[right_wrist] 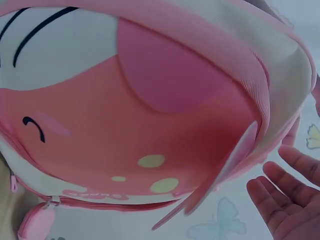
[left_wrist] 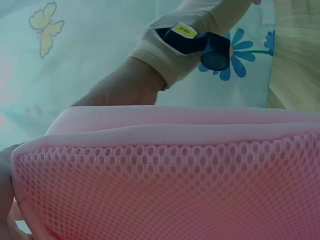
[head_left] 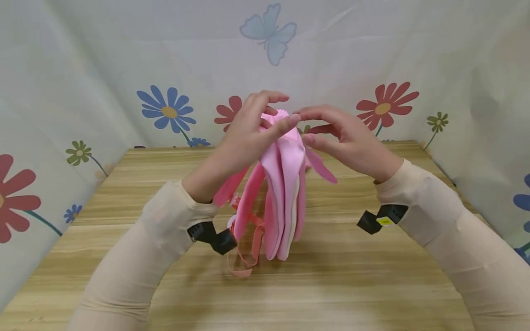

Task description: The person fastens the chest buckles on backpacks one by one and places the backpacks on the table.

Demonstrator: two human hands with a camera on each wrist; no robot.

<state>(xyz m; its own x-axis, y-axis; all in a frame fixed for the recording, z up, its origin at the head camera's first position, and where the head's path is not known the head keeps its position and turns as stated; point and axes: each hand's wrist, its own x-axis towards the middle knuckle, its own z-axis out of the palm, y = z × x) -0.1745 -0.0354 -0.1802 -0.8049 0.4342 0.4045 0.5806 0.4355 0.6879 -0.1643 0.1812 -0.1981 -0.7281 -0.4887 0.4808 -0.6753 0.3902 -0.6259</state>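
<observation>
A pink child's backpack is upright over the wooden table, its side facing me and orange straps hanging at its left. At the top, my left hand holds the bag between thumb and fingers. The left wrist view shows the pink mesh panel close up, with part of that hand at the left edge. My right hand is at the bag's upper right. Its fingers are spread and relaxed in the right wrist view, apart from the printed front, where a pink flap sticks out.
A wood-grain table lies under the bag. Behind and beside it hangs a pale cloth printed with flowers and butterflies. Black cameras are strapped to both wrists. A pink zipper pull dangles from the bag.
</observation>
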